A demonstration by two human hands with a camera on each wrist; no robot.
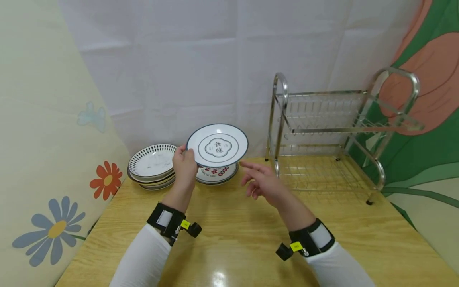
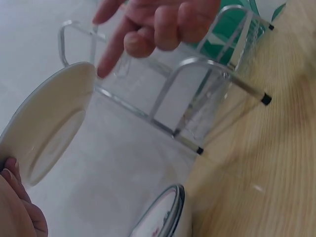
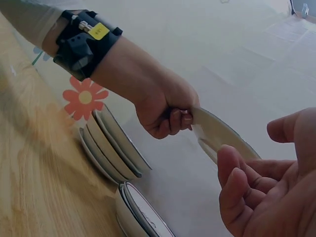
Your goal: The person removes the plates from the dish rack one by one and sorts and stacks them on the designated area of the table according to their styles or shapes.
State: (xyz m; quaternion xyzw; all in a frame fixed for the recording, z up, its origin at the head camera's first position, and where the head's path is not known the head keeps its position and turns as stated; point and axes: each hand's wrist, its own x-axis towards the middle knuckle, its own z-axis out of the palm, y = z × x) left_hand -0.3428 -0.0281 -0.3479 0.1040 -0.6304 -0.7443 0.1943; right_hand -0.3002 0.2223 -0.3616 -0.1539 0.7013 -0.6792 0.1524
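My left hand pinches the left rim of a white plate with a dark blue edge and printed characters in its middle. The plate is held up, tilted toward the head camera, over a stack of plates whose top one has a red pattern. Its pale underside shows in the left wrist view. At the plate's right side is my right hand, index finger stretched out close to the rim, the other fingers loosely bent and holding nothing.
A second stack of plates, the top one with a black patterned rim, stands at the back left. To the right is a two-tier metal dish rack on the wooden table. White sheeting hangs behind.
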